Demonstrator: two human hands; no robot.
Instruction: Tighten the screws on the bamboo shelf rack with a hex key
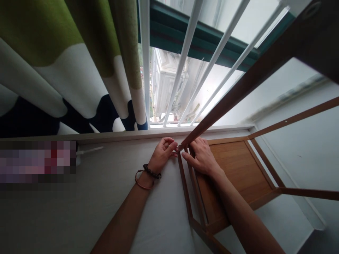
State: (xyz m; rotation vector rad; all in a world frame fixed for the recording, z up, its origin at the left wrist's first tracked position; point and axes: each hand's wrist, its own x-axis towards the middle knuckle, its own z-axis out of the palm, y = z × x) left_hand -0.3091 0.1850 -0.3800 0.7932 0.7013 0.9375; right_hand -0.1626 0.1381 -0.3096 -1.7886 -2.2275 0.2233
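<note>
Small metal piece, maybe screw, could drop if left hand loosens pinch, or go crooked if brown wooden frame shifts. Piece sits at 3 o'clock of left fingertips, seemingly pinched between thumb and finger, at frame corner. Right hand, at 4 o'clock from piece, grips frame, fingers curled over.
</note>
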